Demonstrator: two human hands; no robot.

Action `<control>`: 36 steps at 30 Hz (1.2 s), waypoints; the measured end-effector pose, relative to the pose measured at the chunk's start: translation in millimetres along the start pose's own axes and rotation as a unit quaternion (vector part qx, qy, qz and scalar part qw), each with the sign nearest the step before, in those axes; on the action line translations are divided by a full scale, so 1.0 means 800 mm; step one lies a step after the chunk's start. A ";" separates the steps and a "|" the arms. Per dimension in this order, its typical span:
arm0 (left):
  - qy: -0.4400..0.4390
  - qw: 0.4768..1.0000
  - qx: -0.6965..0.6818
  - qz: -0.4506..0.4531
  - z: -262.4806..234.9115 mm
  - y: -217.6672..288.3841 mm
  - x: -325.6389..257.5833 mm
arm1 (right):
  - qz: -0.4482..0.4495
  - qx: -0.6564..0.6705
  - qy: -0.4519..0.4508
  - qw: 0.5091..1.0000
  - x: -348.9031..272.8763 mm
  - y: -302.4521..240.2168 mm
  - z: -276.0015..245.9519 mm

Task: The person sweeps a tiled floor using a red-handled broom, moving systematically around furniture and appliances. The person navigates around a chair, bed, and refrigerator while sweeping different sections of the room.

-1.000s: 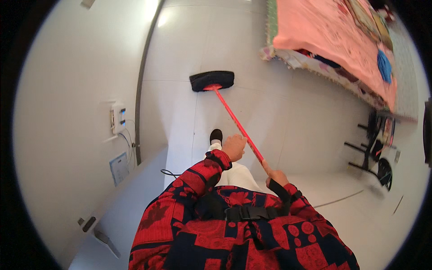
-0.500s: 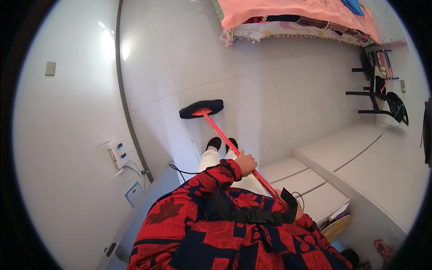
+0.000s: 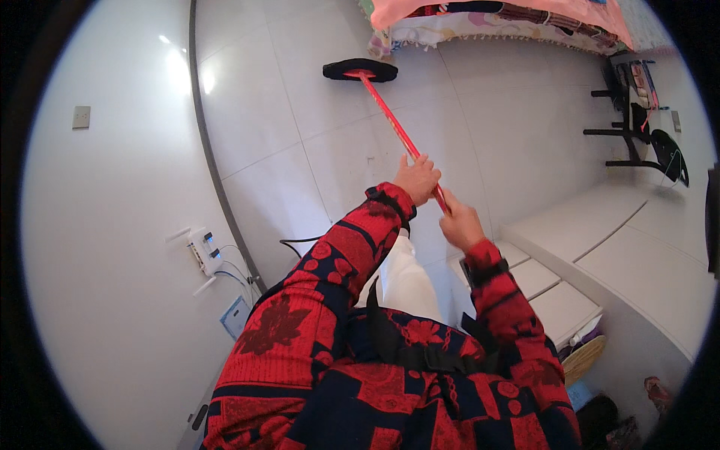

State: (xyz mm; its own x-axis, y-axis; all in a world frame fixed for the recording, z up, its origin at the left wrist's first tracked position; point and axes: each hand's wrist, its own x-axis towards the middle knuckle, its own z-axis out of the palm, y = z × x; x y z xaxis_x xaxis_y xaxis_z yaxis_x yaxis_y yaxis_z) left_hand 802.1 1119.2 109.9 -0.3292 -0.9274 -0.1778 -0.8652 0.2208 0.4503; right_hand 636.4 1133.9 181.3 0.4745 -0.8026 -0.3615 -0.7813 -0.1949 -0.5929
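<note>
A flat mop (image 3: 395, 121) with a red handle and a dark, oval fluffy head (image 3: 381, 72) reaches away from me over the pale tiled floor (image 3: 262, 172). Its head lies on the tiles close to the bed's near corner. My left hand (image 3: 418, 179) is wrapped round the handle partway down. Closer to me, my right hand (image 3: 462, 225) grips the handle near its top end. Both arms are stretched forward in red and navy patterned sleeves. White trousers show below my hands; my feet are hidden.
A bed (image 3: 480, 28) with a pink cover stands ahead. On the right are a black-legged rack (image 3: 626, 135) and a low white cabinet (image 3: 600, 225). A white wall with a router (image 3: 204, 252) and cables runs along the left. A black cable (image 3: 300, 241) hangs near my left arm.
The mop head has slid forward and slightly right, toward the bed. Both hands have moved out from my body with the handle, the right one coming up close to the left.
</note>
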 end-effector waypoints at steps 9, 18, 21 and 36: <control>-0.027 0.996 -0.069 -0.039 0.061 -0.001 -0.069 | 0.094 -0.095 -0.135 0.982 -0.039 -0.012 0.068; -0.177 0.981 -0.070 0.044 0.149 0.096 -0.168 | 0.165 -0.015 -0.186 0.968 -0.282 -0.001 0.050; -0.223 0.972 -0.065 0.044 0.182 0.138 -0.192 | 0.151 0.020 -0.182 0.971 -0.369 0.022 0.039; -0.205 0.962 0.088 0.159 0.217 0.307 -0.194 | 0.141 0.116 0.048 0.982 -0.570 0.108 0.041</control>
State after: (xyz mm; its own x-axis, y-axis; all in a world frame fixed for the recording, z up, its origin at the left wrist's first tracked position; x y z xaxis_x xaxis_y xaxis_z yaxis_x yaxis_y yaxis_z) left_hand 575.1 1369.4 96.0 -0.6779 -0.6153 -0.4023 -0.7349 0.5546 0.3903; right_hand 365.7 1501.2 271.0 0.2040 -0.8581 -0.4712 -0.7573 0.1667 -0.6315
